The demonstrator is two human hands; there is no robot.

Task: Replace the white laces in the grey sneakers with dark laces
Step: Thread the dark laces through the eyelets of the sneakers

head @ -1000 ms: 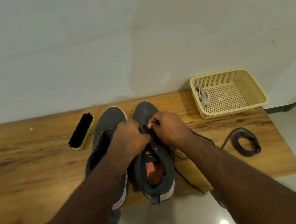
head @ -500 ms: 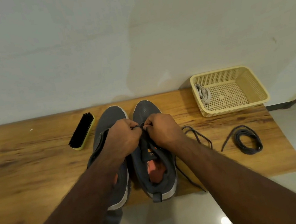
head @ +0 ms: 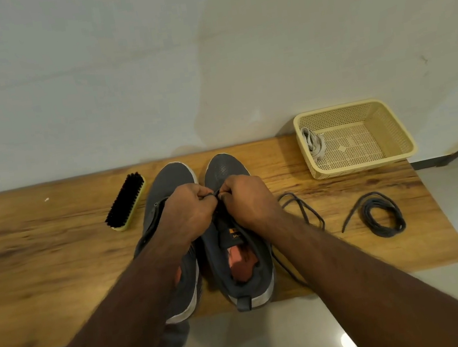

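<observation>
Two grey sneakers are set side by side on the wooden tabletop [head: 41, 260], toes toward the wall. Over the right sneaker [head: 242, 263], a dark lace [head: 301, 207] is pinched between the left hand [head: 189, 212] and right hand [head: 246, 200]; the exact grip is probably at an eyelet. A coiled dark lace [head: 382, 214], a brush [head: 125, 201] beside the left sneaker [head: 169, 182], and white laces [head: 313, 143] in a basket [head: 393, 131] are seen.

Bare worktop [head: 41, 255] lies open left of the brush [head: 125, 201]. The brush sits just beside the left sneaker [head: 164, 189], leaving a narrow gap. Right of the right sneaker [head: 223, 171], a loose lace [head: 301, 207], a coiled lace [head: 382, 215] and the basket [head: 314, 172] obstruct passage; bare wood shows between them.
</observation>
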